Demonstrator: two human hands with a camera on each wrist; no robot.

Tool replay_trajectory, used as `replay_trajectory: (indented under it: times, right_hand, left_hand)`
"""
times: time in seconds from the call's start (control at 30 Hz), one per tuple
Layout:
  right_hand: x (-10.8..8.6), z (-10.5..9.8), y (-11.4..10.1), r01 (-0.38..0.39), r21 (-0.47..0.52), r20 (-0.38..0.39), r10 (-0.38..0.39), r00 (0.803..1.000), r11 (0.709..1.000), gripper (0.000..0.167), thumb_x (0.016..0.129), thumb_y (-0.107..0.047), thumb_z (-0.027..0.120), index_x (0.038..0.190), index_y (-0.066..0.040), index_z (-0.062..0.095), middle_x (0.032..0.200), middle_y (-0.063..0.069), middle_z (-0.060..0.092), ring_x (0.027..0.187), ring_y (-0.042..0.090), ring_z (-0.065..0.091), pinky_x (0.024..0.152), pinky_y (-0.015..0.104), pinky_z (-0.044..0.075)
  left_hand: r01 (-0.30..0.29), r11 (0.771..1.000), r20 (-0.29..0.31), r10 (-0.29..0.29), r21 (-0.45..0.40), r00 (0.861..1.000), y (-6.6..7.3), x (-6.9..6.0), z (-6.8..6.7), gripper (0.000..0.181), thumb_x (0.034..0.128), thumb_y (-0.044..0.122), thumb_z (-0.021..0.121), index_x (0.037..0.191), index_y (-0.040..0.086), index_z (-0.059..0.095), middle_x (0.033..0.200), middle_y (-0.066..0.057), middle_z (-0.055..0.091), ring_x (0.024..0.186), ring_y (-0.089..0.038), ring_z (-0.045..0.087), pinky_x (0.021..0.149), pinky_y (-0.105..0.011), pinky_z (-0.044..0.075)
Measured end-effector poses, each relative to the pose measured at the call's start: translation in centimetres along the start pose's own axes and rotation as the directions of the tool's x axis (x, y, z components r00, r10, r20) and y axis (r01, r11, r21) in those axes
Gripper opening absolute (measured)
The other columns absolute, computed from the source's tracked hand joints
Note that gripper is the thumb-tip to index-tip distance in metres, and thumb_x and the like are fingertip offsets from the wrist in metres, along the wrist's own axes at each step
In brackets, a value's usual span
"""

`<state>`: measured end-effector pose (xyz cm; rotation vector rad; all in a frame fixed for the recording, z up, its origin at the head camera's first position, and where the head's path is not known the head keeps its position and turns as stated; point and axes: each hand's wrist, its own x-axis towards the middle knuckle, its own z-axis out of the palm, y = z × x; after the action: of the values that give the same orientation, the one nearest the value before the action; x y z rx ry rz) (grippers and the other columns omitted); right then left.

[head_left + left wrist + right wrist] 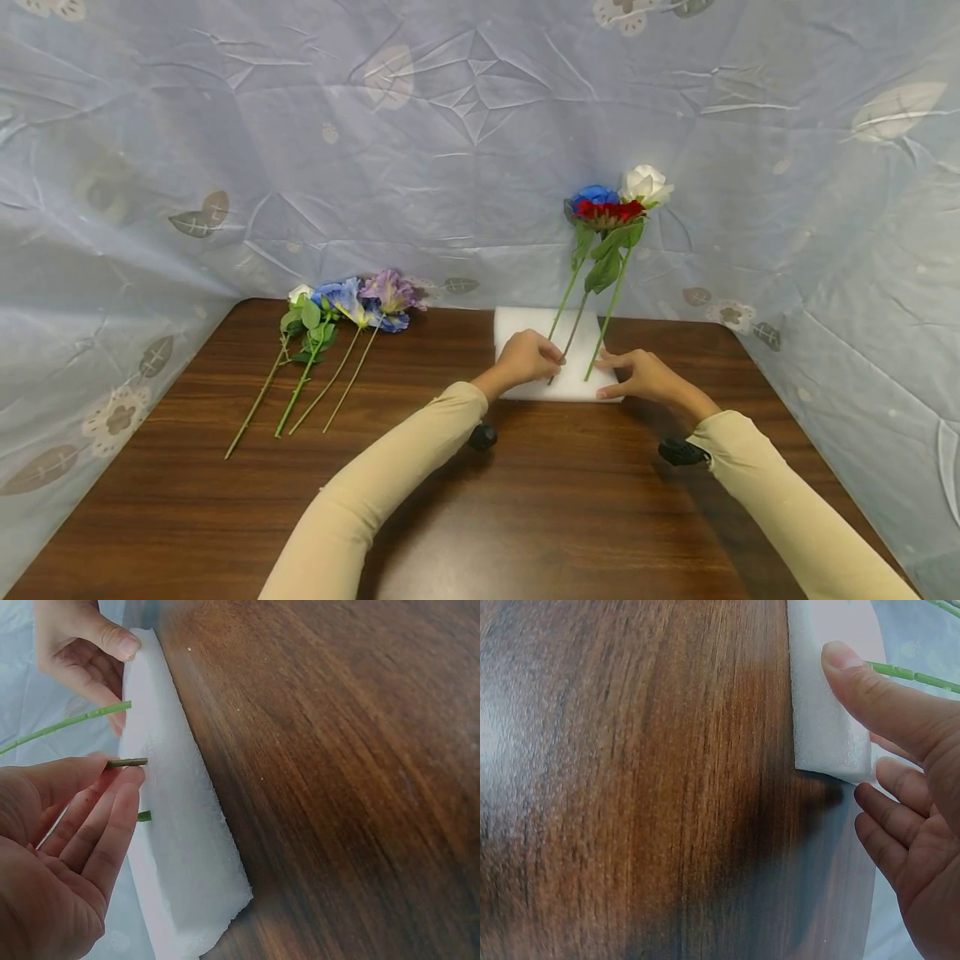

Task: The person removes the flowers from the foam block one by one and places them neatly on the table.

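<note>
So I'm standing here watching someone poke flowers into foam. The left hand [528,357] has its fingers pinching the thin brownish stem of the red flower [611,214], right down near the cut end. That tip meets the top of a white foam block [517,323], but can't tell if it's sunk in. Over at the block's right end, the right hand [647,381] grips the edge, thumb on the grainy side, other fingers loosely bent.

A blue rose [594,195] and a fluffy white rose [647,185] stand tilted in the foam on smooth green stems, the red one's ruffled petals between them.

The block lies flat on a glossy, dark wood-grain tabletop [480,517]. Off left, four more stems lie loosely fanned, including a frilly purple flower [390,290]. Crinkly grey-blue cloth [300,125] hangs behind everything.
</note>
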<state>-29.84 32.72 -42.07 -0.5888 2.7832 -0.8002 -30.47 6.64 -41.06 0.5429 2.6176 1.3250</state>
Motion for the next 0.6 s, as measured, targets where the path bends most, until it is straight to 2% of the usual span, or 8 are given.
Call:
replay_trajectory:
  times: [0.3,0.6]
  right_hand:
    - [-0.09,0.04,-0.09,0.001,-0.008,-0.004,-0.001,1.000,1.000,0.071,0.077,-0.033,0.089,0.134,0.001,0.063,0.149,0.023,0.046,0.142,0.049,0.038,0.114,0.062,0.038]
    - [0.09,0.17,-0.02,0.019,-0.015,-0.012,-0.019,1.000,1.000,0.072,0.077,-0.035,0.089,0.134,0.000,0.063,0.148,0.023,0.047,0.141,0.049,0.040,0.114,0.063,0.038]
  left_hand:
    - [-0.041,0.998,0.006,0.041,-0.057,0.999,-0.17,-0.18,0.16,0.016,0.0879,0.003,0.077,0.104,0.002,0.080,0.103,-0.010,0.080,0.080,-0.019,0.077,0.061,-0.017,0.059]
    - [-0.113,0.993,0.002,0.114,-0.041,0.994,-0.10,-0.21,-0.05,0.015,0.0883,0.003,0.078,0.104,0.002,0.080,0.099,-0.012,0.080,0.073,-0.017,0.076,0.059,-0.017,0.058]
